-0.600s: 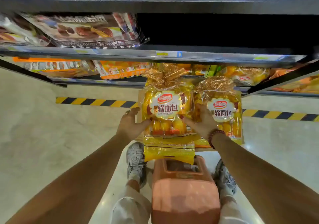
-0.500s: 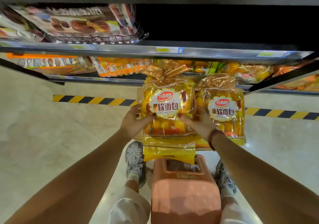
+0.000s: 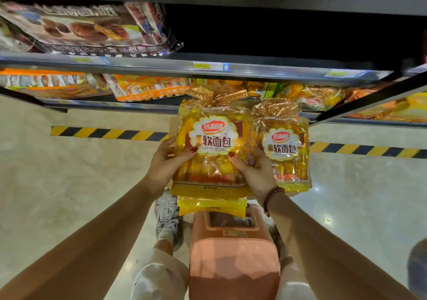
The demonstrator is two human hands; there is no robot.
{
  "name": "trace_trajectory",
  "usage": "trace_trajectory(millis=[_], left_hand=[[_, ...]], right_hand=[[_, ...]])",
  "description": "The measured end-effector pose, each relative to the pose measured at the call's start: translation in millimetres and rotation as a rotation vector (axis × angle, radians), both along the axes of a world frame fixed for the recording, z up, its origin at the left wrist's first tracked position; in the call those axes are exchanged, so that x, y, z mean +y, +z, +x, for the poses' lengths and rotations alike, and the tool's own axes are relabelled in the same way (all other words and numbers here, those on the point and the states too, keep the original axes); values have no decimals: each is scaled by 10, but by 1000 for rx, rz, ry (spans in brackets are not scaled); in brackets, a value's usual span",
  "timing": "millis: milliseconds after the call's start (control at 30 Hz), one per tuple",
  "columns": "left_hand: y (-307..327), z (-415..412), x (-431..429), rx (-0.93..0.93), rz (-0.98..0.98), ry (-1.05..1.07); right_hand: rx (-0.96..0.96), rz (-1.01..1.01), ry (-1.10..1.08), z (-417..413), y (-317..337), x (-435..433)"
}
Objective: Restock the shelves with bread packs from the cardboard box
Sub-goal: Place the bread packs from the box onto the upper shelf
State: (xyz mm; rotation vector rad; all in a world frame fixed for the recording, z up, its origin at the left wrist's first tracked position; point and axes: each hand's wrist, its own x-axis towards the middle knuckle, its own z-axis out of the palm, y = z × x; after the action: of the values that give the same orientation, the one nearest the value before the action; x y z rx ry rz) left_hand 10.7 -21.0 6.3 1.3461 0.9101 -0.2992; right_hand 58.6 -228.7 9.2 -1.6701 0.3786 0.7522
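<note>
A: Both hands are clamped on one bread pack (image 3: 213, 147): the left hand (image 3: 165, 165) holds its edge at nine o'clock with the thumb laid over the front, and the right hand (image 3: 253, 172) grips the corner at four o'clock, thumb on the film.

B: Where is the pack just now?

A: Held up in the air at the middle of the view, above an orange stool (image 3: 233, 251), with its gathered top toward twelve o'clock, close under the lower shelf (image 3: 111, 105). More packs are stacked under it in the same grip. A second pack (image 3: 283, 147) sits just beside it at three o'clock, partly behind the right hand, and I cannot tell what carries that one.

B: How will it handle?

A: Light and soft, I'd judge. Thin, shiny film over small rolls, so it may slip and the bread would squash under a hard pinch. Flat palms at the two side edges look the safest hold, not the crinkled top.

B: Any writing?

A: A red oval logo with Chinese characters, too small to be sure of, and below it large brown characters 软面包, soft bread. The small English line under that is blurred, as are the price tags on the upper shelf (image 3: 231, 67)
</note>
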Motion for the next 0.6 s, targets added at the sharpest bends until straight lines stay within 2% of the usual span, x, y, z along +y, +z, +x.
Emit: trace_trajectory(millis=[167, 333, 400, 500, 600], left_hand=[[70, 70, -108, 6, -287, -133], [31, 172, -258, -8, -313, -42], [-1, 184, -278, -32, -310, -34], [-42, 166, -230, -73, -247, -42], [-92, 152, -137, -89, -216, -78]], right_hand=[[55, 153, -67, 72, 31, -220], [94, 85, 14, 208, -5, -412], [83, 65, -52, 286, -62, -577], [-9, -113, -204, 410, -238, -915], [-16, -388, -193, 503, -440, -1228]])
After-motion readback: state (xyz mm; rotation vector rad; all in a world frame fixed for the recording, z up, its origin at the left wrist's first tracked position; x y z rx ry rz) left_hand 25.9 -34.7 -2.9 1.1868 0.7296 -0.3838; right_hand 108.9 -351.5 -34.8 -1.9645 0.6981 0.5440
